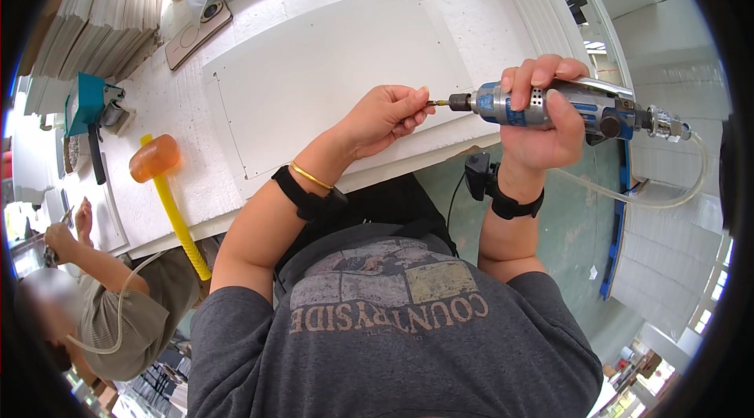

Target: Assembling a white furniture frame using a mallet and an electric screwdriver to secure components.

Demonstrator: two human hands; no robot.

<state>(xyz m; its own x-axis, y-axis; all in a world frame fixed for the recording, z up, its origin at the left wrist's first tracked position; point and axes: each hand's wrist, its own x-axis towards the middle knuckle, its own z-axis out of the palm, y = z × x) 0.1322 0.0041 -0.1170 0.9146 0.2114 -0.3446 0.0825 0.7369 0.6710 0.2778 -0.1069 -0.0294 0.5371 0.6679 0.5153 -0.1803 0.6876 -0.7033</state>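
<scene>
My right hand (544, 113) is wrapped round a blue and silver air die grinder (514, 106), holding it level over the table's right front edge. Its dark collet and slim brass-coloured bit (445, 102) point left. The thumb and finger of my left hand (385, 118) pinch the bit's tip, which they partly hide. Below and behind both hands lies a large white sheet (338, 64) with small holes and dark marks near its corners. From the grinder's rear end a clear air hose (703, 159) curves down and back left.
A mallet (155, 159) with an orange head and yellow handle lies left, near a teal device (85, 104). Behind are a phone (200, 33) and stacked white sheets (102, 33). Another person (126, 308) works at the lower left. White stacks (667, 253) stand right.
</scene>
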